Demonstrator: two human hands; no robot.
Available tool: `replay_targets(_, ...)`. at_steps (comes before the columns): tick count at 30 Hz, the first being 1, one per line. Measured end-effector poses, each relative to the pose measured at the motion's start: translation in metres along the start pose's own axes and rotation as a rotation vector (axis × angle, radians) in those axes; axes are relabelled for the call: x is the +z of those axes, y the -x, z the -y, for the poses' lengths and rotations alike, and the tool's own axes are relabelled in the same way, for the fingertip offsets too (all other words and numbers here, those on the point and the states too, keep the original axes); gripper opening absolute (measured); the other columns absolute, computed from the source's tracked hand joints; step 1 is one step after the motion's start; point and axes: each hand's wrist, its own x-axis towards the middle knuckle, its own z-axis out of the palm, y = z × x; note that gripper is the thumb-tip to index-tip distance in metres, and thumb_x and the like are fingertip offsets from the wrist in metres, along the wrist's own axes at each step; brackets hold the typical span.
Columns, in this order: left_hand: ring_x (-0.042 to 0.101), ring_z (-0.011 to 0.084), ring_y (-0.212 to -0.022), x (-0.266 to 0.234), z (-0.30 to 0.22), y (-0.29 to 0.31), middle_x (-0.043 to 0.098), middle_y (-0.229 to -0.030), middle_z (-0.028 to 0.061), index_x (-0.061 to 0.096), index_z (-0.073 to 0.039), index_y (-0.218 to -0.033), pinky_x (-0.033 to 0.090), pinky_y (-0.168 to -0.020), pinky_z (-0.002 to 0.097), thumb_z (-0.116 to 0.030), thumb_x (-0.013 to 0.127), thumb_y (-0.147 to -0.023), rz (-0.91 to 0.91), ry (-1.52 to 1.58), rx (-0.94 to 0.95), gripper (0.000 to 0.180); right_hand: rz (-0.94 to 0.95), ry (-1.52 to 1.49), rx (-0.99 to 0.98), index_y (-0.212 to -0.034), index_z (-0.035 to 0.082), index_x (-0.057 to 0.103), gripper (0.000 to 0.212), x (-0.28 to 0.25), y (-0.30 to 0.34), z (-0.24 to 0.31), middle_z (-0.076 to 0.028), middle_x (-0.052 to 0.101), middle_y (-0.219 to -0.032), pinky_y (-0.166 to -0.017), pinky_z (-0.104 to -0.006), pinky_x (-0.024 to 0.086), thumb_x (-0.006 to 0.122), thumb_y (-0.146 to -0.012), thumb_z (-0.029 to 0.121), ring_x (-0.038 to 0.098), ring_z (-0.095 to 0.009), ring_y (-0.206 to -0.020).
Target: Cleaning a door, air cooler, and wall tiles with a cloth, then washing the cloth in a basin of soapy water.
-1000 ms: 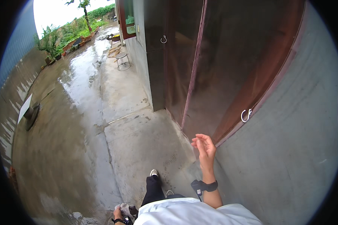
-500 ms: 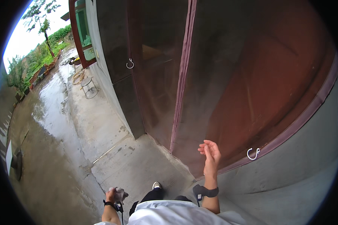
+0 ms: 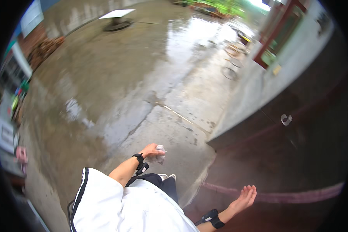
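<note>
My left hand (image 3: 149, 150) is closed around a crumpled greyish-white cloth (image 3: 157, 157), held out in front of my body above the concrete. A black strap with a small device circles that wrist. Off to the right, my right hand (image 3: 243, 198) is held out with its fingers stretched and nothing in them. It is nearest to the dark mesh door curtain (image 3: 259, 162), by its pinkish trim band (image 3: 305, 196); whether it touches the mesh I cannot tell. A white hook (image 3: 286, 120) hangs on the curtain's far part.
Wet concrete yard (image 3: 85, 77) stretches ahead and left, with shiny puddles. A wire-legged stool (image 3: 230, 72) and a coiled hose (image 3: 232, 49) lie along the wall, near an open red-framed window (image 3: 276, 36). A white-topped table (image 3: 117, 14) stands far off. Stacked bricks (image 3: 44, 52) are at left.
My view has swung left, from the curtained doorway toward the yard. My left hand still holds the cloth, now farther forward. My right hand has tilted outward to the right, still open.
</note>
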Motion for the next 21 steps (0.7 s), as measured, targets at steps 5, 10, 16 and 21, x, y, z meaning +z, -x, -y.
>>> replay_targets(5, 0.064, 0.0259, -0.085, -0.047, 0.166, 0.149, 0.066, -0.086, 0.017, 0.068, -0.003, -0.083, 0.049, -0.074, 0.0352, -0.043, 0.068, -0.059, -0.734, -0.056, -0.741, 0.047, 0.469, 0.088, 0.145, -0.11, 0.009, 0.055, 0.024, 0.083, -0.059, -0.057, 0.0, 0.056, -0.095, -0.076, -0.0235, 0.039, 0.05, -0.089, 0.021, 0.053, -0.01, -0.083)
replay_targets(10, 0.054, 0.036, -0.105, -0.007, 0.259, 0.35, 0.058, -0.109, 0.024, 0.062, 0.001, -0.101, 0.043, -0.089, 0.0392, -0.037, 0.066, -0.064, -1.099, 0.387, -1.119, 0.054, 0.718, 0.131, 0.16, -0.11, 0.01, 0.055, 0.023, 0.154, -0.022, -0.075, 0.001, 0.056, -0.095, -0.074, -0.0223, 0.039, 0.049, -0.09, 0.02, 0.053, -0.009, -0.083)
replay_targets(16, 0.056, 0.0365, -0.103, 0.121, 0.298, 0.466, 0.058, -0.105, 0.0273, 0.061, 0.007, -0.098, 0.045, -0.086, 0.0393, -0.041, 0.064, -0.067, -1.374, 0.76, -1.285, 0.057, 0.915, 0.165, 0.145, -0.111, 0.01, 0.054, 0.024, 0.211, 0.056, -0.094, -0.001, 0.056, -0.098, -0.078, -0.0263, 0.038, 0.049, -0.09, 0.022, 0.052, -0.012, -0.086)
replay_targets(21, 0.057, 0.0345, -0.102, 0.194, 0.343, 0.497, 0.059, -0.103, 0.027, 0.058, 0.008, -0.103, 0.045, -0.087, 0.0379, -0.039, 0.064, -0.069, -1.486, 1.157, -1.312, 0.058, 1.038, 0.109, 0.095, -0.099, 0.0, 0.059, 0.02, 0.247, 0.184, -0.096, -0.013, 0.063, -0.082, -0.057, -0.0292, 0.044, 0.053, -0.083, 0.009, 0.059, -0.021, -0.07)
